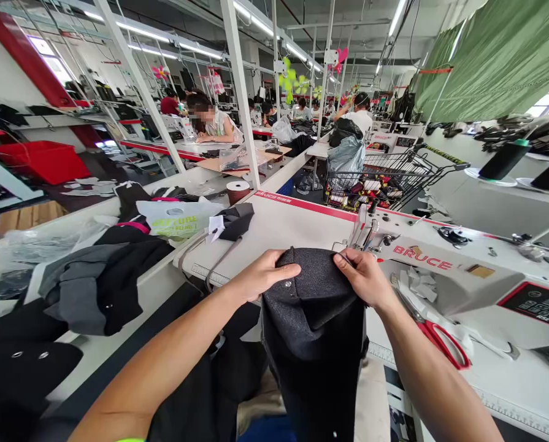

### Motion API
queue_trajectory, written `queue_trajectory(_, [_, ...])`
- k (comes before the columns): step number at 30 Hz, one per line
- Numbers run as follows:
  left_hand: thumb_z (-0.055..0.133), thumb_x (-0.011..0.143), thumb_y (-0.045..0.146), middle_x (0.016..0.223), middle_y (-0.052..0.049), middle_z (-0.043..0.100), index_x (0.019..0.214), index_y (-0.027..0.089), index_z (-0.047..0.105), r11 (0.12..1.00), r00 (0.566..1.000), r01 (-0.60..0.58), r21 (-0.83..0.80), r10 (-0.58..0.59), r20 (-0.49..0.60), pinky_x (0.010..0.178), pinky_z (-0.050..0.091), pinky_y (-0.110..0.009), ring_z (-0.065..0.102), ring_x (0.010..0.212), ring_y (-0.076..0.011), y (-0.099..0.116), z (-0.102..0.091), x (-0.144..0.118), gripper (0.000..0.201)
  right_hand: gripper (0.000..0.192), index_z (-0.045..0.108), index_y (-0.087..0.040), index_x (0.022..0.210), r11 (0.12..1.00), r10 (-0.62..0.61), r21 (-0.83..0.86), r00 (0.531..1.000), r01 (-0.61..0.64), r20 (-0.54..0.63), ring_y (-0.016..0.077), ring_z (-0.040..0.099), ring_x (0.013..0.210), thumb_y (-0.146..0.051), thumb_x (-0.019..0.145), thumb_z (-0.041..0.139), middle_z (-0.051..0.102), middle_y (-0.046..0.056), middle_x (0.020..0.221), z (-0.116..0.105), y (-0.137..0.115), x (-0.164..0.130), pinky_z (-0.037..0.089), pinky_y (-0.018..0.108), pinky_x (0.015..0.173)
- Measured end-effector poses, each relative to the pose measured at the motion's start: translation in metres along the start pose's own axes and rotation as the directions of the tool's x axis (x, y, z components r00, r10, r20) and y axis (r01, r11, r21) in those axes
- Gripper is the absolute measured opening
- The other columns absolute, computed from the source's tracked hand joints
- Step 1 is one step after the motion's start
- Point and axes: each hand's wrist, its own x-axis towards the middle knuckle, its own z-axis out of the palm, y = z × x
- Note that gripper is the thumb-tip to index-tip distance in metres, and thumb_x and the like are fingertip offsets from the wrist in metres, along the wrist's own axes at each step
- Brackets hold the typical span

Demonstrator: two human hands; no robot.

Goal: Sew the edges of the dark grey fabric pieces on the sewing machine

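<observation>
Both hands, left hand [262, 276] and right hand [364, 279], are pinching the dark garment [313, 307] at the bench's near edge; uneven grip is risking misaligned edges near the sewing machine [440, 270].

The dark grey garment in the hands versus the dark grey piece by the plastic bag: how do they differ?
The dark grey garment is gripped at its top edge by the left hand and right hand; the dark grey piece lies untouched beside the plastic bag. The garment hangs off the table's front edge and shows metal snaps; the piece rests crumpled, far smaller, with a white tag. Both look like similar dark fabric.
</observation>
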Motion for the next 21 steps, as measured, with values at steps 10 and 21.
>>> queue_trajectory(10, [0.071, 0.075, 0.040, 0.088, -0.004, 0.069, 0.092, 0.015, 0.066, 0.955, 0.947, -0.153, 0.253, 0.215, -0.240, 0.078, 0.052, -0.029, 0.064, 0.088, -0.0215, 0.011, -0.011, 0.001, 0.031, 0.025, 0.064, -0.019, 0.091, 1.000, 0.022, 0.009, 0.991, -0.023, 0.136, 0.0133, 0.052, 0.067, -0.040, 0.079, 0.069, 0.060, -0.002, 0.075, 0.008, 0.009, -0.004, 0.039, 0.023, 0.060])
queue_trajectory(21, [0.061, 0.082, 0.025, 0.074, 0.004, 0.061, 0.076, 0.018, 0.055, 0.657, 0.226, -0.646, 0.389, 0.652, -0.724, 0.073, 0.051, -0.023, 0.059, 0.073, -0.0094, 0.027, 0.012, 0.013, 0.011, 0.050, 0.051, -0.020, 0.127, 0.990, 0.061, -0.135, 0.992, -0.047, 0.106, 0.0191, 0.060, 0.088, -0.010, 0.077, 0.053, 0.061, 0.007, 0.105, 0.073, 0.051, -0.090, 0.050, 0.032, 0.080])
